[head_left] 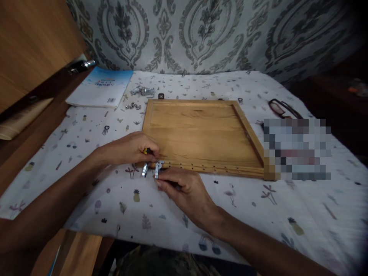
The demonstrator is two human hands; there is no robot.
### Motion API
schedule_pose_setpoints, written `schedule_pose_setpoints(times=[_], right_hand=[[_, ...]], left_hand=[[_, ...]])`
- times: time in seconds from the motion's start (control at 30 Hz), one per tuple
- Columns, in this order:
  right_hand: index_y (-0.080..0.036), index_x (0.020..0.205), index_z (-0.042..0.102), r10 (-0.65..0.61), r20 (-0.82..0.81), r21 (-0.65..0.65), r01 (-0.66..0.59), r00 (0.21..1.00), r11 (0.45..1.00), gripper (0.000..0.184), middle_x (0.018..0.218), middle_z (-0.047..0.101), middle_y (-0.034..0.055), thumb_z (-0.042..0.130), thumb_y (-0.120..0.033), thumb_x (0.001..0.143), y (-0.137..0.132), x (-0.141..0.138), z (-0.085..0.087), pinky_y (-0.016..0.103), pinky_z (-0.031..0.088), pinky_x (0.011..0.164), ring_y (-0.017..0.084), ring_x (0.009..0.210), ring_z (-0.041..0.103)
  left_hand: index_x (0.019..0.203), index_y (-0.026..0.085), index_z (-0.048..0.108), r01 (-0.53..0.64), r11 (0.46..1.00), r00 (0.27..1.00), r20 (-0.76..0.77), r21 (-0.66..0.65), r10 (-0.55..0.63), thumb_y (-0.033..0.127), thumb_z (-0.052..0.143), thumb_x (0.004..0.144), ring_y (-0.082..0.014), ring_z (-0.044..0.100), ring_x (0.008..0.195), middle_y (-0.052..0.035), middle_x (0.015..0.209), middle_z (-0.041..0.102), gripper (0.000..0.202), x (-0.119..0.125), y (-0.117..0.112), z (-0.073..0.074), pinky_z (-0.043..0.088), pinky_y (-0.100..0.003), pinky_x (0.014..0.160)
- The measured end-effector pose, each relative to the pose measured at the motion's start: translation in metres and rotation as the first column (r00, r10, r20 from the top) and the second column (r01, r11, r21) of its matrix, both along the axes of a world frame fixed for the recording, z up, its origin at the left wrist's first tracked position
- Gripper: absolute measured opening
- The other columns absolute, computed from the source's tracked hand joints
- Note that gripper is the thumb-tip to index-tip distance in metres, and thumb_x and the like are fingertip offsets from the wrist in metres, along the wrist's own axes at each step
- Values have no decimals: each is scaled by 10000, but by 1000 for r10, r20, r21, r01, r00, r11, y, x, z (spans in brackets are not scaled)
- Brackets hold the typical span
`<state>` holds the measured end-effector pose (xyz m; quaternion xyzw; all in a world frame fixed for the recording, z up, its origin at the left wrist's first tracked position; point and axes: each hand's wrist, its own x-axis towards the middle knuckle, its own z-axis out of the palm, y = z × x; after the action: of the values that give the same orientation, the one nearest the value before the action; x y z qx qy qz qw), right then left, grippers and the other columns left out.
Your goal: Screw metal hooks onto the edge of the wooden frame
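A shallow wooden panel with a raised frame (192, 132) lies flat, with a row of small dark holes along its near edge. At that edge's left end my left hand (135, 149) is closed around a small yellow-and-black tool (146, 151), mostly hidden by the fingers; its exact kind does not show. Between thumb and fingers of my right hand (188, 191) is a silver metal hook (157, 170), held against the near edge. Just left of it, a second silver hook (145, 170) sits at the same edge, below my left hand.
A patterned white cloth (244, 214) covers the table. Beyond the panel's left side are a heap of silver hooks (142, 91), several small screws (133, 106) and a booklet (100, 88). Glasses (284, 108) and a blurred-out item (299, 149) lie at right. A patterned curtain hangs behind.
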<state>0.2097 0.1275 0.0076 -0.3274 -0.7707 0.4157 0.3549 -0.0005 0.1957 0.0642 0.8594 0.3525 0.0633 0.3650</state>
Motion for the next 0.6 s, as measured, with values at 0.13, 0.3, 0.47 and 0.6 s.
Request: schedule_pose_setpoints(times=[0.13,0.3,0.47,0.6], right_hand=[[-195,846,753,-21,-12,16,21,1000,1000,165,704,717,14,608,-174,922,1,-1,0,252,505,626,132,648,657],[-183,827,741,-19,-16,90,20,1000,996,186,813,740,44,587,-165,929,1,-1,-1,272,526,691,152,758,683],[-200,866,739,-29,8,72,29,1000,997,160,846,748,36,595,-176,929,1,0,-1,282,541,717,152,787,693],[-187,855,738,-27,-11,69,28,1000,997,161,864,757,50,595,-157,922,1,0,-2,296,549,735,161,803,699]], left_hand=[[757,153,697,-31,999,999,-7,-5,31,284,568,922,-94,587,633,-12,713,689,246,2,-1,0,395,-188,599],[753,151,695,-27,1000,1000,15,-4,27,277,557,929,-87,576,620,-7,700,675,257,2,-1,-1,390,-179,586],[755,153,690,-9,1000,999,35,-17,10,252,558,925,-86,602,643,-4,715,683,238,2,-1,0,406,-175,605],[777,153,691,-16,999,999,31,-37,18,237,565,918,-93,627,668,-9,739,699,207,2,0,-1,418,-177,609]])
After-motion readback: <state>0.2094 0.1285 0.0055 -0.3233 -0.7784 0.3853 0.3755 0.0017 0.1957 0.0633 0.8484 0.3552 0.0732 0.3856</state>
